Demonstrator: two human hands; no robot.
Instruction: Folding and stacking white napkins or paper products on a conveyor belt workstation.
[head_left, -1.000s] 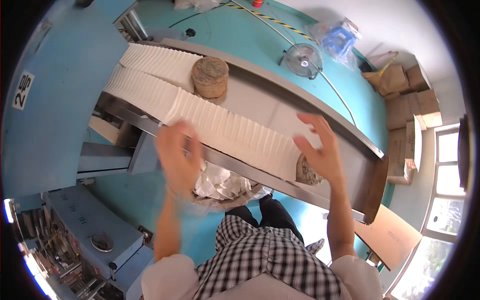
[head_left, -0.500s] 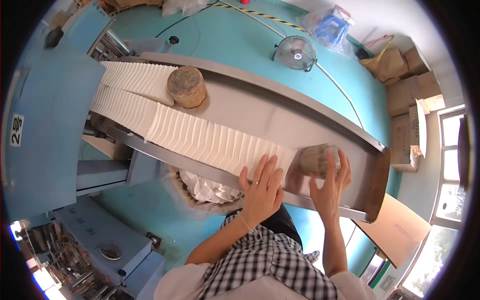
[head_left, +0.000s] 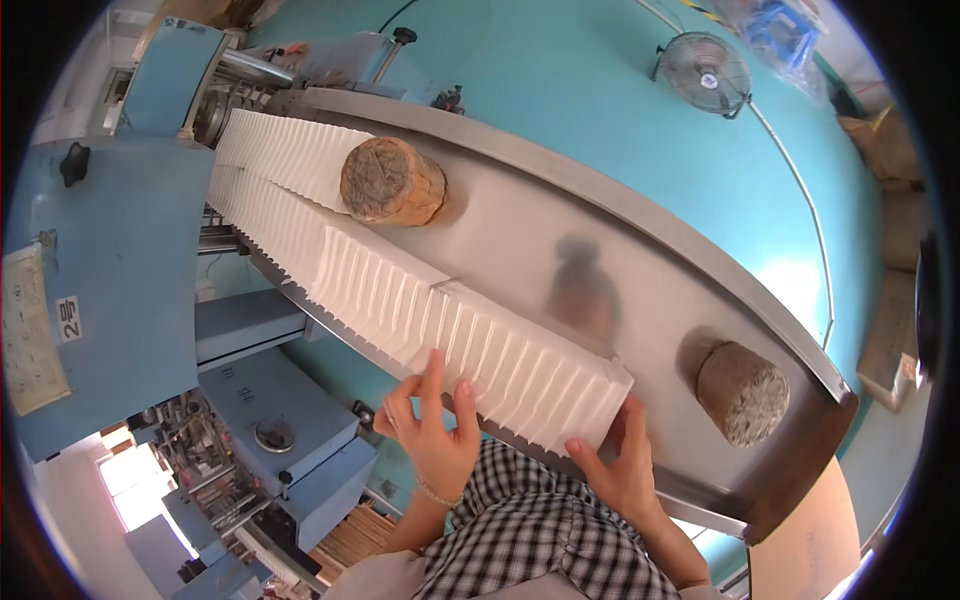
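Note:
A long row of white folded papers [head_left: 480, 345] stands on edge along the near side of a metal trough. My left hand [head_left: 435, 435] is at the row's near side, fingers spread, with its fingertips at the folds. At the right end, my right hand [head_left: 622, 470] is curved round the last papers, thumb at the near corner and fingers at the far one. To its right lies a round brownish-grey block [head_left: 743, 393], apart from the row. A second, browner round block [head_left: 392, 182] rests against the end of a shorter far row of white papers [head_left: 295, 145].
The metal trough [head_left: 600, 190] has a raised far rim and a brown end wall [head_left: 805, 470]. Blue machinery [head_left: 120, 270] stands at the left. A floor fan [head_left: 705, 75] is beyond the trough, and cardboard [head_left: 805, 530] is at the lower right.
My right hand has let go of the grey block, which now lies farther right, and has moved to the row's end. My left hand has shifted left along the row. The view has turned.

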